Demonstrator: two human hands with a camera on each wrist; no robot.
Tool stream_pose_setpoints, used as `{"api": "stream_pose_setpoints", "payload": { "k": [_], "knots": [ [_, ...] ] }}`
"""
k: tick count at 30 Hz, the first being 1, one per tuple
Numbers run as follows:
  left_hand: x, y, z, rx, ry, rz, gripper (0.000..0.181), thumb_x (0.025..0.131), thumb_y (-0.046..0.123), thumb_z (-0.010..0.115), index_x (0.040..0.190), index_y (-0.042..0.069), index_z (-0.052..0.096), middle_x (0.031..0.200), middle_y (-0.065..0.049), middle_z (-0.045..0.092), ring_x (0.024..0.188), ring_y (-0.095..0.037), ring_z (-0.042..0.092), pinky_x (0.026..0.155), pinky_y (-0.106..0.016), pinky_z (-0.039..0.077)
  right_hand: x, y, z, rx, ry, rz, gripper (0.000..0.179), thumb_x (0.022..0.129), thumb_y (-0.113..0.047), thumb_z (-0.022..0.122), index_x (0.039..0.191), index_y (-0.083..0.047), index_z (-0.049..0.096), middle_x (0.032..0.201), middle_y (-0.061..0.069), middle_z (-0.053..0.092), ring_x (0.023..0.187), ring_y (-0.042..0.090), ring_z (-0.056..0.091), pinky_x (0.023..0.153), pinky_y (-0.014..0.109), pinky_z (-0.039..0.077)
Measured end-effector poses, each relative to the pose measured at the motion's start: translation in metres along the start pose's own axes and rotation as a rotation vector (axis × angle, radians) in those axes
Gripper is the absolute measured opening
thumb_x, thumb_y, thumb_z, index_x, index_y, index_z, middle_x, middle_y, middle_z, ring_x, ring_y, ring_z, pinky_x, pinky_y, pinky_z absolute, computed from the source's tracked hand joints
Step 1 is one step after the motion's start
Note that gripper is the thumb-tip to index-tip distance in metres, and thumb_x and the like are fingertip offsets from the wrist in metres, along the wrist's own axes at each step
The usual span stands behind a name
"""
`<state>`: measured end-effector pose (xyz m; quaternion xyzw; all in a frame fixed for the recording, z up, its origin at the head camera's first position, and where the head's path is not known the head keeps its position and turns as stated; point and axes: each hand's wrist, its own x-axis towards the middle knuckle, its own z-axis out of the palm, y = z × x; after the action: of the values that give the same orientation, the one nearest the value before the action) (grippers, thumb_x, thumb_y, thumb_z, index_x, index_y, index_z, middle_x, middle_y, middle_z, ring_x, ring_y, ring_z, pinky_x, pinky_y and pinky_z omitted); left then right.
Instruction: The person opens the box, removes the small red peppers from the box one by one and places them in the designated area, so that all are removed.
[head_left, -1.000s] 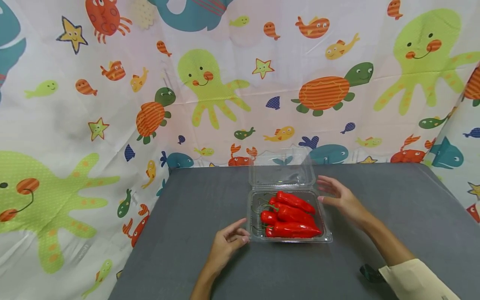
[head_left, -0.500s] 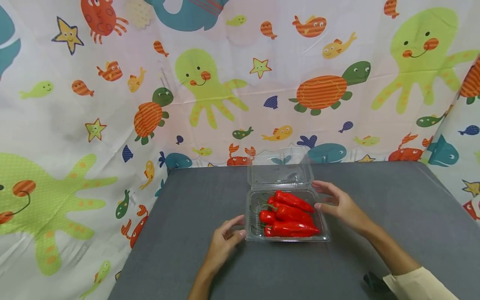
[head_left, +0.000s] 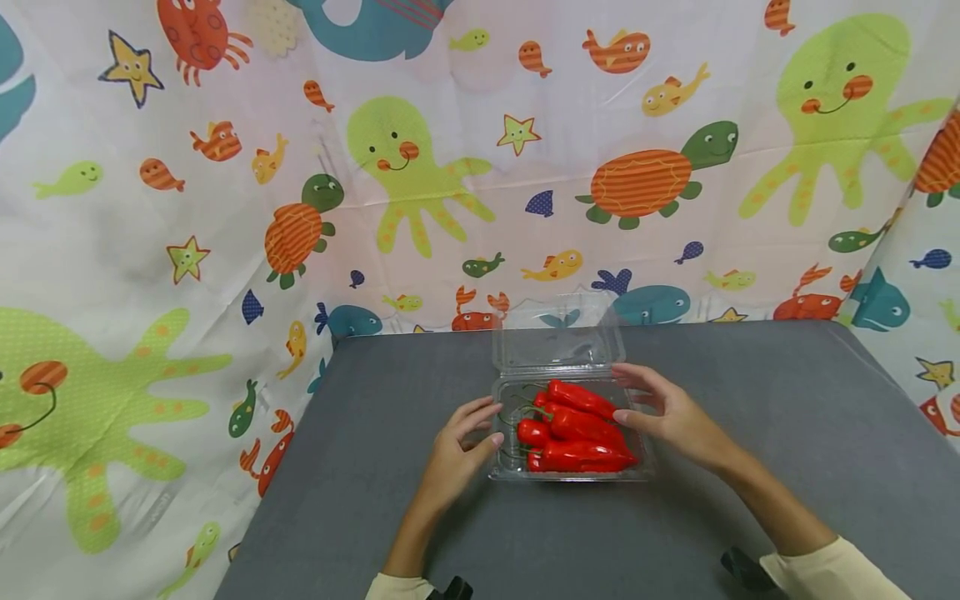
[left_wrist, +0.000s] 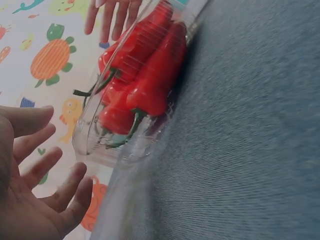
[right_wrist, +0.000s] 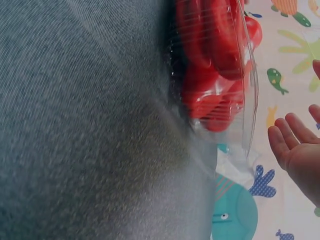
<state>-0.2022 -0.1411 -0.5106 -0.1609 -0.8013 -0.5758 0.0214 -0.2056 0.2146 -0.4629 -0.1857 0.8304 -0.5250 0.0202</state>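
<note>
A clear plastic clamshell box (head_left: 498,477) sits on the grey table with its lid (head_left: 558,348) raised at the back. Inside lie several red peppers (head_left: 585,427) with thin green stems, tips pointing right. My left hand (head_left: 456,454) is at the box's left side, its relaxed fingers overlapping the rim in the head view; in the left wrist view they are spread and hold nothing. On the other side, my right hand (head_left: 675,421) reaches over the right rim with fingers extended. The right wrist view shows its fingers loosely bent, above the box's edge and holding nothing.
The grey table (head_left: 360,517) surrounds the box. A white curtain (head_left: 450,50) printed with sea animals hangs behind the table and along both sides. Black devices (head_left: 742,569) are worn near the cuffs of the cream sleeves (head_left: 832,571).
My left hand has risen from the box's front left corner further up its left side. My right hand has moved left, over the right rim. The box and peppers keep their place on the table.
</note>
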Motion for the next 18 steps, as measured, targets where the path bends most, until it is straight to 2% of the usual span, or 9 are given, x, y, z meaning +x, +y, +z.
{"api": "stream_pose_setpoints", "payload": {
  "k": [5, 11, 15, 18],
  "knots": [
    [0.009, -0.006, 0.0, 0.002, -0.02, 0.02, 0.043, 0.097, 0.017, 0.076, 0.14, 0.018, 0.07, 0.154, -0.005, 0.058, 0.126, -0.037, 0.064, 0.096, -0.044, 0.056, 0.004, -0.002, 0.006, -0.003, -0.014, 0.007, 0.072, 0.096, -0.023, 0.075, 0.159, -0.011, 0.042, 0.16, 0.019, 0.046, 0.142, 0.046, 0.046, 0.109, 0.067, 0.045],
    [0.009, -0.012, 0.001, 0.01, -0.089, -0.001, 0.046, 0.099, 0.018, 0.075, 0.144, 0.011, 0.067, 0.157, -0.002, 0.055, 0.129, -0.033, 0.062, 0.099, -0.048, 0.053, 0.009, -0.003, 0.015, -0.032, -0.008, 0.025, 0.073, 0.095, -0.024, 0.077, 0.158, -0.01, 0.043, 0.16, 0.02, 0.046, 0.141, 0.051, 0.048, 0.108, 0.068, 0.046],
    [0.007, -0.015, 0.004, 0.011, -0.09, -0.006, 0.045, 0.099, 0.017, 0.074, 0.143, 0.009, 0.067, 0.158, -0.005, 0.054, 0.131, -0.034, 0.062, 0.1, -0.053, 0.053, 0.015, -0.004, 0.021, -0.046, -0.016, 0.04, 0.072, 0.096, -0.026, 0.077, 0.157, -0.008, 0.045, 0.16, 0.02, 0.047, 0.141, 0.051, 0.05, 0.107, 0.067, 0.047],
    [0.007, -0.016, 0.007, 0.011, -0.084, -0.005, 0.044, 0.099, 0.014, 0.075, 0.142, 0.007, 0.068, 0.158, -0.006, 0.053, 0.131, -0.035, 0.062, 0.099, -0.052, 0.054, 0.019, -0.003, 0.024, -0.071, -0.016, 0.048, 0.072, 0.096, -0.026, 0.078, 0.157, -0.006, 0.046, 0.159, 0.02, 0.049, 0.141, 0.05, 0.051, 0.106, 0.064, 0.049]
  ]
}}
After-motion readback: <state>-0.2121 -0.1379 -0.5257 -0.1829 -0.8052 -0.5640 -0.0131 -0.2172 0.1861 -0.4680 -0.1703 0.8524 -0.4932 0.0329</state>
